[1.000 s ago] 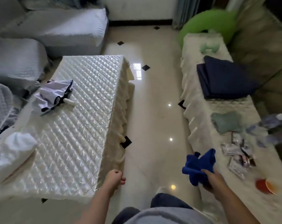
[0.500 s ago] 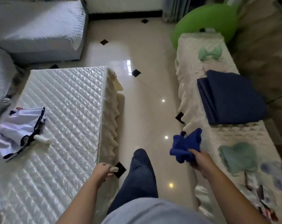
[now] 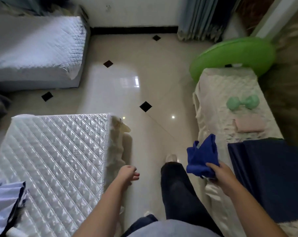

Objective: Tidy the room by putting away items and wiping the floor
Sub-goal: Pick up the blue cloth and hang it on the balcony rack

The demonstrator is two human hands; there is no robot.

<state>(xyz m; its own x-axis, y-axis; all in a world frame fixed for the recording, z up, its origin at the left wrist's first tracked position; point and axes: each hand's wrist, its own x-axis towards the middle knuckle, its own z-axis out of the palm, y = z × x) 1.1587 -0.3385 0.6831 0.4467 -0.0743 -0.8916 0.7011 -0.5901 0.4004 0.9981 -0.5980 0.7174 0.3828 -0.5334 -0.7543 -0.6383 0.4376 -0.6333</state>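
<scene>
My right hand (image 3: 220,175) grips a crumpled bright blue cloth (image 3: 202,159), held above the glossy beige tiled floor (image 3: 144,79) beside the long cream-covered bench (image 3: 218,93). At the corner of the quilted white table (image 3: 56,149), my left hand (image 3: 127,174) hangs loosely curled and holds nothing. A white and dark garment (image 3: 6,206) lies on the table's near left corner. On the bench rest a mint green dumbbell (image 3: 243,101), a folded pink cloth (image 3: 249,124) and a folded navy cloth (image 3: 271,178). One dark trouser leg (image 3: 177,189) steps forward between my hands.
A sofa under a pale quilted cover (image 3: 37,48) stands at the back left. A large green ball (image 3: 233,55) sits behind the bench's far end, with curtains (image 3: 201,16) on the back wall. The floor aisle runs between table and bench.
I have walked forward along the aisle: table, bench and sofa slid toward me, and the bench's near items left view. The blue cloth stays in my right hand.
</scene>
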